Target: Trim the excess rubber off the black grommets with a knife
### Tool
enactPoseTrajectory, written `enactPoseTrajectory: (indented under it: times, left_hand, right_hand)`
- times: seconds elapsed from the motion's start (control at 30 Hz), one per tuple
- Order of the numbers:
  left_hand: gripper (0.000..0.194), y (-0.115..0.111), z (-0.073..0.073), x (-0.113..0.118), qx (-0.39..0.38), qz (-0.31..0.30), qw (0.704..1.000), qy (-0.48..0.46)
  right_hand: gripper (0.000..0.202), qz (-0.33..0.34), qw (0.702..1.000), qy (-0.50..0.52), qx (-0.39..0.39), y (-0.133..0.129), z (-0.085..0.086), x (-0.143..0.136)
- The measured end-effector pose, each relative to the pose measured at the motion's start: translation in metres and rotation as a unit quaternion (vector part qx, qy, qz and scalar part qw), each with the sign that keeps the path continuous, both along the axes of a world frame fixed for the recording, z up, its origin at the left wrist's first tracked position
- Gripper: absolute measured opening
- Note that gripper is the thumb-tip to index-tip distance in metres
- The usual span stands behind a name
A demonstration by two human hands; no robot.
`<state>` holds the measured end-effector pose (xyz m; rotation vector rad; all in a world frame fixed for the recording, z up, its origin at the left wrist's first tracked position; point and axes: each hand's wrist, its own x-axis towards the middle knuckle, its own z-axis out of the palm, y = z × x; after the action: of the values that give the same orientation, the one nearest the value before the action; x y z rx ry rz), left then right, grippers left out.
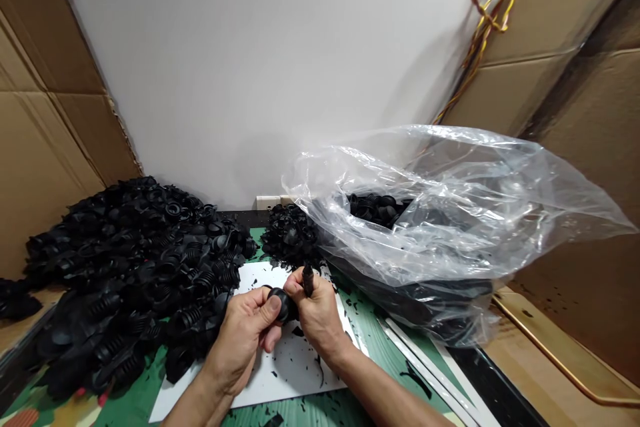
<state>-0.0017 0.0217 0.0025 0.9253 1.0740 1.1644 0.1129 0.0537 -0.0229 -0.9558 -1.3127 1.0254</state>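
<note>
My left hand point(245, 327) is closed around a round, glossy black rubber part point(279, 305), with the thumb pressed on its face. Right beside it, my right hand point(320, 317) is closed on a slim dark tool point(308, 280), whose end sticks up past the thumb. The tool's lower end is hidden, so its kind does not show. My right fingers meet the edge of the rubber part; I cannot tell whether they grip it. Both hands are above a white board point(280, 377) strewn with small black scraps.
On the left lies a big heap of ribbed black rubber parts point(150, 247). A smaller pile of black trimmings point(293, 233) sits behind the hands. At right stands a clear plastic bag point(450, 213) holding black parts. White strips point(425, 367) and a gold-coloured phone point(565, 347) lie nearby; cardboard point(50, 80) flanks the table.
</note>
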Motion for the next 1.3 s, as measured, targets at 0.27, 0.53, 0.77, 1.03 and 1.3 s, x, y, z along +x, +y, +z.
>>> enactPoseTrajectory:
  times: [0.27, 0.53, 0.77, 1.03, 1.3]
  left_hand:
    - [0.043, -0.018, 0.001, 0.01, 0.014, -0.177, 0.984, 0.028]
    - [0.029, -0.001, 0.002, -0.006, 0.007, -0.033, 0.993, -0.116]
    - [0.033, -0.001, -0.006, -0.013, -0.018, 0.0, 0.982, -0.187]
    - [0.055, 0.0, -0.003, -0.012, -0.001, 0.029, 0.99, -0.139]
    - [0.022, 0.001, -0.003, -0.006, 0.082, 0.08, 0.99, 0.077]
  right_hand:
    - [0.026, -0.19, 0.981, -0.012, -0.023, 0.031, -0.006, 0.034]
    - [0.016, -0.138, 0.973, -0.085, 0.162, 0.023, -0.005, 0.03]
    - [0.018, 0.071, 0.945, -0.214, 0.235, 0.006, -0.015, 0.024]
    - [0.018, 0.058, 0.959, -0.18, 0.213, 0.0, -0.003, 0.029]
    - [0.011, 0.028, 0.99, -0.101, 0.093, 0.001, 0.008, 0.033]
